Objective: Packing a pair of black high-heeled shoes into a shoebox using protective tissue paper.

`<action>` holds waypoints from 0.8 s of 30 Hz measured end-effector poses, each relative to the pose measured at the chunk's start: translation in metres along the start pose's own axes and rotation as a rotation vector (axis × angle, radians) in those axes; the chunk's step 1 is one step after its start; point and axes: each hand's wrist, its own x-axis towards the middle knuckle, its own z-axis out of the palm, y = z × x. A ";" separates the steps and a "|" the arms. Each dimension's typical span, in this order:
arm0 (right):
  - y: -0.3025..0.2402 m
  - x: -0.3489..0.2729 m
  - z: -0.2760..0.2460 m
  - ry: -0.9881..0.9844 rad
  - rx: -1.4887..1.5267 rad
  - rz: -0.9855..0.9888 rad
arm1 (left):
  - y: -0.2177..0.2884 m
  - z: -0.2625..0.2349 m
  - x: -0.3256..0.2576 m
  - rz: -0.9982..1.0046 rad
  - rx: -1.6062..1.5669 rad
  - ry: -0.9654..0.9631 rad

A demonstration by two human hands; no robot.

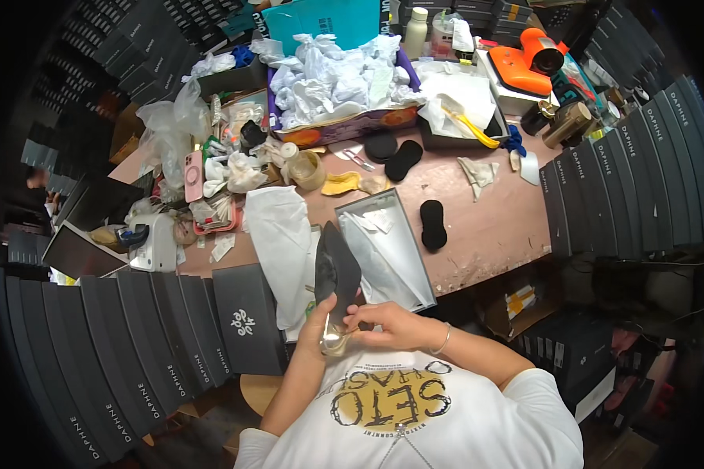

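A pointed shoe (338,262) with a dark sole turned up is held close to my body, its toe pointing away from me and its shiny pale-gold heel end near my shirt. My left hand (318,322) is closed around the heel end from the left side. From the right, my right hand (389,324) has its fingers bent and pressed at the same end of the shoe; what the fingertips pinch is partly hidden. Just beyond, an open grey shoebox (424,275) lined with white tissue paper (379,258) lies on the table.
White tissue (278,234) and a dark box lid (246,313) lie left of the shoe. Stacked shoeboxes (102,352) flank me at left, more shoeboxes (626,180) at right. Behind stand a purple bin (344,134) of crumpled paper, black pads (433,225) and a jar (305,168).
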 end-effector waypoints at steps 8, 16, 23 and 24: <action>0.168 -0.010 -0.145 0.704 -0.852 0.473 | 0.030 0.073 0.021 0.324 0.379 0.209; 0.130 -0.008 -0.125 0.839 -0.478 0.043 | 0.046 0.093 0.023 0.648 0.543 0.197; -0.073 0.022 -0.010 0.444 -0.615 -0.344 | 0.035 0.099 0.028 0.860 0.560 0.205; -0.064 0.035 0.005 0.395 -0.687 -0.345 | 0.030 0.105 0.030 0.869 0.533 0.215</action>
